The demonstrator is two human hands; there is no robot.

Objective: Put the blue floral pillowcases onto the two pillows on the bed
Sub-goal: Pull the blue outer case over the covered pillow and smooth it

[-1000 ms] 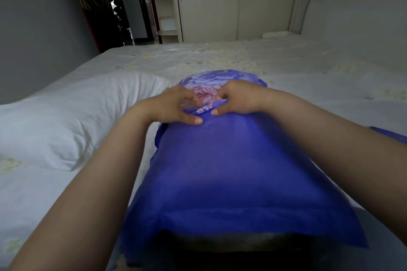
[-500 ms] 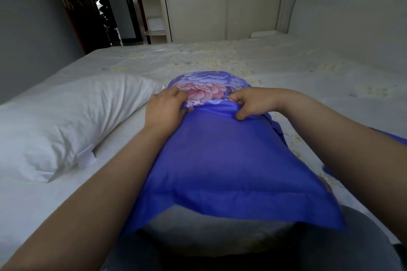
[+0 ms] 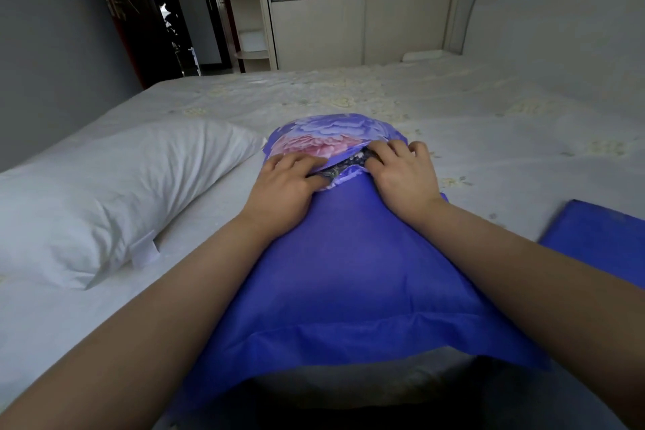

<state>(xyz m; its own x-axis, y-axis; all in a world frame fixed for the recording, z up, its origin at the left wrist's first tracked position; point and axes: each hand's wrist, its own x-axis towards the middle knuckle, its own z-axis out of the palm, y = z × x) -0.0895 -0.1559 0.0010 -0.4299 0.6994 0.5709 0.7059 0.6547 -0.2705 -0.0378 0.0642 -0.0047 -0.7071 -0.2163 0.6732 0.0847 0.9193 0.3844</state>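
- Lying lengthwise in front of the person on the bed (image 3: 453, 122), the pillow in the blue floral pillowcase (image 3: 342, 265) is pointing away from the camera, plain blue side up.
- At the far end, the floral face is showing purple and pink blooms, folded over at the opening.
- Left hand (image 3: 282, 185) is resting on the far left of the case, fingers curled and tucking into the fold at the opening, pinching the cloth edge.
- Right hand (image 3: 405, 171) is sitting on the far right, fingers curled over the same fold, gripping it; fingertips are hidden in the fabric.
- A dark patterned strip is showing in the gap between the 2 hands.
- At the near end, the flat blue hem is lying loose, and pale pillow is peeking out under it.
- The bare white pillow (image 3: 104, 192) is lying just beside the covered 1, to the left, apart from both hands; a small white tag is hanging from its near edge.
- The 2nd pillowcase (image 3: 600, 241) is lying flat on the sheet at the right, plain blue side up, near the right forearm; contact cannot be told.
- A white headboard (image 3: 558, 10) is standing at the right, a wardrobe (image 3: 349, 17) beyond the bed, an open doorway (image 3: 171, 10) at the far left.
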